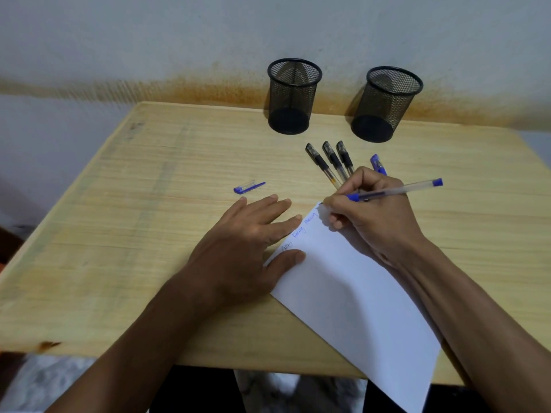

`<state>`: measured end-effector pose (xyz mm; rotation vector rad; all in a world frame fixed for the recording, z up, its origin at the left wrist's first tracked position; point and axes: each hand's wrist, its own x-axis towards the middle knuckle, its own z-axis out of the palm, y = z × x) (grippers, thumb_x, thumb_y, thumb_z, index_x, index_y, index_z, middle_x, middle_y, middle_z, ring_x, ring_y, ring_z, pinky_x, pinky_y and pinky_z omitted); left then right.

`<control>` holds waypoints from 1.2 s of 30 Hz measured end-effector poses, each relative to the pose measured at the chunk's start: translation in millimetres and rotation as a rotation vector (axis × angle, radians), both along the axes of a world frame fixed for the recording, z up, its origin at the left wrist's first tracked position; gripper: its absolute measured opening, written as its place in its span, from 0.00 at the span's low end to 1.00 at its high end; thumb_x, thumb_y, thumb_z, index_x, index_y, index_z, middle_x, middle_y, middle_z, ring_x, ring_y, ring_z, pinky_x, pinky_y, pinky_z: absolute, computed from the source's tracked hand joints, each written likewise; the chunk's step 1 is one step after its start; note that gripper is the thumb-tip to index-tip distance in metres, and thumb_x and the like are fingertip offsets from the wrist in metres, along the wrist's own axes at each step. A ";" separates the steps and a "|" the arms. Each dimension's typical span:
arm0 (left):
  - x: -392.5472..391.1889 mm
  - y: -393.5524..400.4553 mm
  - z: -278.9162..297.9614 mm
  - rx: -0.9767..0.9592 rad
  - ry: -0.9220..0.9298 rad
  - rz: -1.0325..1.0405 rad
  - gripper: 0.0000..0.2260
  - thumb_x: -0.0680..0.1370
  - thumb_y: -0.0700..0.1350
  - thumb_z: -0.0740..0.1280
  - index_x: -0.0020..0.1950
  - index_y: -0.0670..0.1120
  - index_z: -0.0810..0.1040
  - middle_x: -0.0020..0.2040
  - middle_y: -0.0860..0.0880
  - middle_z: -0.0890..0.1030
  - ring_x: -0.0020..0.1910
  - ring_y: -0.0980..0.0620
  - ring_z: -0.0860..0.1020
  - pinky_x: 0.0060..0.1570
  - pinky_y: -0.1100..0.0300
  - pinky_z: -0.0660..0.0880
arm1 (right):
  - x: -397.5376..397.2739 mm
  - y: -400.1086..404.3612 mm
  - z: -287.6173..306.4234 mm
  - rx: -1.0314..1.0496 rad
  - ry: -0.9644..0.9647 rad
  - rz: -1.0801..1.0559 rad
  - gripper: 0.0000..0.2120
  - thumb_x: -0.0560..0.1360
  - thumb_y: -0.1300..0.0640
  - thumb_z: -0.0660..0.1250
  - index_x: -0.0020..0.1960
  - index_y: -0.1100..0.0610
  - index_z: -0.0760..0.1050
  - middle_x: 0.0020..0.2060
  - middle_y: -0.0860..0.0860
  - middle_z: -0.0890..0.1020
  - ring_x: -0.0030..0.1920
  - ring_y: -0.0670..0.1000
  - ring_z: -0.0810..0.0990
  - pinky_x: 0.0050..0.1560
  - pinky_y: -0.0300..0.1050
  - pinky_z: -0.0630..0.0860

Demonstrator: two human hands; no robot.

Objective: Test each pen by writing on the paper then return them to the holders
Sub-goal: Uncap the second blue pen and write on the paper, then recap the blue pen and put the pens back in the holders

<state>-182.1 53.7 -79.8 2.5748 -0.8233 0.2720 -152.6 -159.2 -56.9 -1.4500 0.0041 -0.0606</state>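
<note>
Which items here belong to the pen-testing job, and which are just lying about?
Job: blue pen in right hand; paper under left hand; blue cap; three black pens; another blue pen; two mesh holders.
Lying about: nothing visible.

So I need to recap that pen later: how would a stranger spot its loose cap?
Start at the left mesh holder by the wall, then come toward the left hand. The cap lies alone there on the wooden table: short, blue and clear, unlike the whole pens.

Dim, soft overhead light, faint shadows, wide-angle edge distortion, slight blur.
</note>
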 end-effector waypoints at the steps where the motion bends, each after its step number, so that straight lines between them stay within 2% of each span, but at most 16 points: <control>1: -0.4 0.0 0.5 -0.002 0.005 0.000 0.24 0.77 0.61 0.61 0.66 0.50 0.78 0.69 0.46 0.77 0.72 0.46 0.71 0.68 0.41 0.67 | -1.3 0.4 1.5 0.018 -0.004 -0.001 0.08 0.71 0.82 0.65 0.39 0.74 0.68 0.23 0.68 0.70 0.24 0.56 0.71 0.32 0.50 0.71; 4: 0.1 0.2 1.5 -0.004 0.024 -0.005 0.24 0.77 0.61 0.61 0.67 0.50 0.77 0.69 0.46 0.76 0.72 0.46 0.70 0.68 0.39 0.67 | -3.5 -0.2 4.9 0.007 -0.011 0.004 0.06 0.71 0.82 0.64 0.40 0.76 0.69 0.28 0.76 0.67 0.29 0.59 0.67 0.30 0.47 0.70; 9: 0.6 -0.3 2.2 -0.008 0.027 -0.013 0.24 0.76 0.60 0.62 0.67 0.50 0.77 0.69 0.46 0.76 0.72 0.46 0.71 0.67 0.39 0.67 | 0.2 -1.0 -1.6 -0.091 -0.050 0.041 0.11 0.67 0.78 0.70 0.34 0.67 0.72 0.23 0.59 0.74 0.23 0.57 0.73 0.33 0.51 0.73; 12: 0.9 -0.6 2.0 -0.001 0.033 -0.014 0.24 0.76 0.61 0.62 0.68 0.51 0.76 0.70 0.46 0.76 0.72 0.46 0.70 0.68 0.39 0.67 | -0.7 -1.8 -3.5 -0.147 -0.062 0.048 0.11 0.68 0.78 0.71 0.34 0.68 0.72 0.24 0.61 0.76 0.24 0.57 0.75 0.32 0.54 0.74; 15: 0.9 -0.2 2.0 0.007 0.054 -0.004 0.25 0.76 0.62 0.60 0.69 0.51 0.76 0.71 0.47 0.75 0.73 0.47 0.68 0.69 0.40 0.65 | -1.8 -2.6 -3.1 -0.250 -0.050 0.076 0.10 0.69 0.73 0.74 0.35 0.64 0.75 0.26 0.58 0.80 0.26 0.58 0.78 0.33 0.56 0.79; 17: 0.7 -0.4 2.5 0.016 0.047 -0.004 0.25 0.76 0.62 0.60 0.69 0.51 0.76 0.71 0.47 0.75 0.73 0.47 0.69 0.69 0.39 0.66 | -2.7 -2.0 -1.8 -0.302 -0.045 0.080 0.09 0.69 0.72 0.74 0.36 0.66 0.75 0.26 0.57 0.80 0.27 0.57 0.80 0.34 0.58 0.80; 23: 0.1 0.0 1.0 -0.013 0.030 -0.007 0.24 0.76 0.61 0.61 0.68 0.51 0.76 0.70 0.47 0.75 0.73 0.47 0.69 0.69 0.39 0.66 | -3.6 0.1 1.8 -0.293 -0.024 0.079 0.08 0.70 0.74 0.73 0.38 0.72 0.74 0.26 0.58 0.80 0.27 0.57 0.79 0.34 0.56 0.80; 27: 0.1 0.3 2.3 -0.005 0.051 -0.007 0.26 0.75 0.63 0.62 0.68 0.51 0.77 0.70 0.47 0.76 0.72 0.48 0.70 0.69 0.41 0.67 | -5.1 1.1 4.4 -0.147 -0.023 0.088 0.08 0.71 0.77 0.70 0.38 0.72 0.71 0.25 0.62 0.76 0.26 0.57 0.75 0.34 0.55 0.74; 29: 1.1 -0.4 8.5 -0.062 0.109 0.047 0.26 0.73 0.64 0.63 0.65 0.51 0.80 0.67 0.49 0.78 0.70 0.51 0.73 0.68 0.47 0.69 | -6.2 -1.0 8.6 -0.085 -0.017 0.066 0.07 0.72 0.77 0.70 0.39 0.72 0.73 0.26 0.61 0.77 0.26 0.57 0.76 0.33 0.52 0.76; 32: 3.6 -3.8 23.2 -0.305 0.123 0.250 0.17 0.74 0.58 0.70 0.58 0.50 0.83 0.58 0.53 0.82 0.60 0.54 0.78 0.60 0.55 0.75 | -8.5 -7.6 21.2 -0.102 -0.037 -0.010 0.06 0.72 0.71 0.74 0.44 0.70 0.77 0.31 0.57 0.83 0.30 0.51 0.83 0.35 0.43 0.82; 34: 10.8 -4.2 27.9 -0.288 0.005 0.393 0.14 0.76 0.52 0.69 0.60 0.49 0.82 0.57 0.52 0.81 0.59 0.51 0.76 0.57 0.56 0.73 | -10.9 -12.6 31.8 -0.113 -0.067 -0.024 0.05 0.72 0.69 0.75 0.44 0.66 0.79 0.35 0.56 0.85 0.33 0.49 0.85 0.38 0.41 0.82; 36: 24.6 -1.8 28.1 -0.191 -0.027 0.488 0.13 0.77 0.51 0.68 0.58 0.46 0.82 0.57 0.47 0.81 0.59 0.45 0.75 0.56 0.51 0.73 | -16.3 -18.0 40.4 -0.099 -0.087 -0.033 0.05 0.72 0.68 0.76 0.43 0.63 0.80 0.36 0.56 0.85 0.36 0.51 0.85 0.40 0.43 0.83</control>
